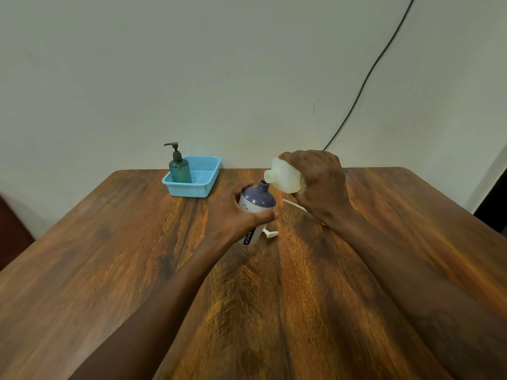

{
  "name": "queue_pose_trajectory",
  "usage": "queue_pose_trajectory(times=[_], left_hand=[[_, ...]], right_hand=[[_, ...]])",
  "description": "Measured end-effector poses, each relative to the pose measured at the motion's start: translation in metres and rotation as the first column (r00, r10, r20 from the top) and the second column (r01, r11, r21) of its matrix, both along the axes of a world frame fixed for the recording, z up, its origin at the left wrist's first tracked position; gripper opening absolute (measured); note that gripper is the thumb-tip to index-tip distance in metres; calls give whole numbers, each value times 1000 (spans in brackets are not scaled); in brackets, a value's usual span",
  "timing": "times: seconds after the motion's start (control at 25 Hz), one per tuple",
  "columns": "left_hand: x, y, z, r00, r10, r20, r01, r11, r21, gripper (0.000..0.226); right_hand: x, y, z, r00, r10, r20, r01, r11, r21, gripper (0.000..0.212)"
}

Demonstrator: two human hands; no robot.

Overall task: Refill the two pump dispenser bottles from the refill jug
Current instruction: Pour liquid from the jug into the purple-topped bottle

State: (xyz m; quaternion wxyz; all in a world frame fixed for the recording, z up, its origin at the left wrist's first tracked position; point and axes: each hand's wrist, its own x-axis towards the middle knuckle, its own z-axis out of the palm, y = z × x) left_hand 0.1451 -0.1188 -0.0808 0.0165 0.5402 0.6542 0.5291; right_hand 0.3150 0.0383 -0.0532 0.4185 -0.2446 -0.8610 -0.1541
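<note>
My left hand [233, 215] grips a white and purple dispenser bottle [258, 200] that stands on the table with its neck open and its pump off. My right hand [319, 185] holds the pale translucent refill jug [285, 175] tipped on its side, its open spout just above and right of the bottle's neck. The white pump head [270, 233] with its long tube [295, 204] lies on the table behind the bottle, partly hidden by my right wrist. A teal pump bottle [179, 168] with its pump on stands in the blue basket [192, 189].
The wooden table [247, 297] ends at a pale wall at the back. The blue basket sits at the back edge, left of centre. A black cable [365, 80] hangs down the wall at the right. A dark chair edge [11, 231] shows at the far left.
</note>
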Motion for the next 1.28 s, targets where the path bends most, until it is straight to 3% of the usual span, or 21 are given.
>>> queue_pose_trajectory(times=[1.28], left_hand=[[-1,-3,1,1000,-1,23,1,1000,-2,64]], right_hand=[[-1,2,6,1000,16,27,-17,999,46,86]])
